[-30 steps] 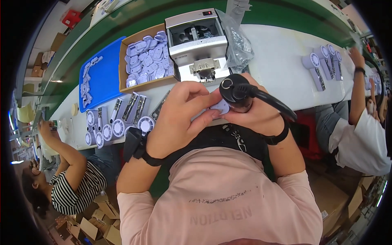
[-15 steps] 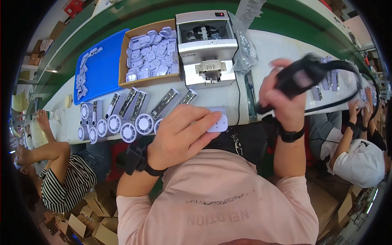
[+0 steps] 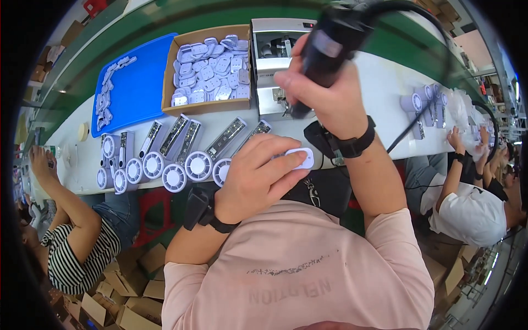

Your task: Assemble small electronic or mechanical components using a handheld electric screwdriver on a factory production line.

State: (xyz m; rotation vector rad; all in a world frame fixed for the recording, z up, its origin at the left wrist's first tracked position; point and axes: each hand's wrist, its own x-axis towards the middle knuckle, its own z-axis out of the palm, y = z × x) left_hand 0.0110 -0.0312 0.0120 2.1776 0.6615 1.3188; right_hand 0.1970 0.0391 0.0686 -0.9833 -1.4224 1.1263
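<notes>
While left hand [image 3: 261, 171] curls, right hand [image 3: 334, 103] raised

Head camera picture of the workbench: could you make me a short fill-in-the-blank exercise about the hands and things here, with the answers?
1. The right hand grips a cylindrical tool whose colour is ____.
2. The person's hand that holds a small pale piece is the ____ one.
3. The flat tray beside the cardboard box is coloured ____.

Missing words: black; left; blue.
</notes>
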